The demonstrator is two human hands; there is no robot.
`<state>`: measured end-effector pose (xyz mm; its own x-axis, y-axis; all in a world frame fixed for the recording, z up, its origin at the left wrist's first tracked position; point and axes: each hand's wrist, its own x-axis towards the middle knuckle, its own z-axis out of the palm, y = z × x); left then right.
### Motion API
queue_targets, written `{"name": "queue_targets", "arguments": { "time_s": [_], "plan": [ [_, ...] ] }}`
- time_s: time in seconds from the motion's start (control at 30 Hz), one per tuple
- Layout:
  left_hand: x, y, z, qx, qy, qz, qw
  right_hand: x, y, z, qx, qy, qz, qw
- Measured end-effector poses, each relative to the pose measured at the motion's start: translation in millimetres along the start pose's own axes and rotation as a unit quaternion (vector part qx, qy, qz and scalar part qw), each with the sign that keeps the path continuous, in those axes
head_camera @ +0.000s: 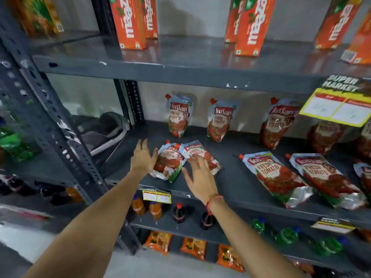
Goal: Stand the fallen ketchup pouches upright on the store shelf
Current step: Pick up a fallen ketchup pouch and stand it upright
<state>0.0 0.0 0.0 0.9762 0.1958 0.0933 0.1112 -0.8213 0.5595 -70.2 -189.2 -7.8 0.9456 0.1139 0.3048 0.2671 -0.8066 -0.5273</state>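
Still flat: overlapping red ketchup pouches

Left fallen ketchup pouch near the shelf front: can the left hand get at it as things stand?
Probably yes. The left hand is open right beside the left fallen pouch, at its edge, with nothing between them.
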Motion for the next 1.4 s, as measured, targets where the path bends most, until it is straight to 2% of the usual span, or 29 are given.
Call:
{"name": "queue_targets", "arguments": {
  "time_s": [0.07, 0.1, 0.23, 0.33, 0.43, 0.57, 0.63, 0.7, 0.83, 0.93, 1.03, 1.23, 1.4],
  "plan": [
    [9, -8, 11, -0.06, -0.064, -0.089, 0.992, 10, -1, 20, 0.08, -0.058, 0.089, 0.991],
    [10, -10, 15, -0.079, -0.083, -0.108, 0.988, 14, -2, 26, 0.125, -0.062, 0.131, 0.981],
    [9, -18, 29, -0.162, -0.112, -0.119, 0.973, 34, -13, 53, 0.266, -0.057, 0.266, 0.925],
    [5, -31, 28, -0.213, -0.139, -0.159, 0.954, 37, -15, 66, 0.304, -0.059, 0.328, 0.892],
    [-2, -44, 24, -0.237, -0.17, -0.201, 0.935, 35, -12, 73, 0.331, -0.076, 0.351, 0.873],
    [-1, -38, 19, -0.204, -0.13, -0.268, 0.933, 40, -14, 74, 0.4, -0.13, 0.38, 0.824],
    [3, -30, 19, -0.251, -0.127, -0.299, 0.912, 41, -15, 75, 0.442, -0.148, 0.375, 0.801],
    [8, -26, 20, -0.325, -0.147, -0.318, 0.879, 40, -15, 73, 0.462, -0.166, 0.357, 0.794],
    [10, -34, 15, -0.358, -0.153, -0.323, 0.863, 42, -13, 65, 0.454, -0.195, 0.32, 0.809],
    [13, -39, 7, -0.333, -0.137, -0.329, 0.873, 48, -17, 62, 0.452, -0.203, 0.298, 0.816],
    [20, -36, -1, -0.336, -0.099, -0.313, 0.883, 55, -23, 58, 0.431, -0.194, 0.251, 0.845],
    [35, -13, -16, -0.462, -0.032, -0.22, 0.858, 72, -21, 55, 0.405, -0.114, 0.167, 0.892],
    [35, -11, -16, -0.495, 0.027, -0.093, 0.863, 80, -21, 57, 0.292, -0.092, 0.091, 0.948]
  ]
}}
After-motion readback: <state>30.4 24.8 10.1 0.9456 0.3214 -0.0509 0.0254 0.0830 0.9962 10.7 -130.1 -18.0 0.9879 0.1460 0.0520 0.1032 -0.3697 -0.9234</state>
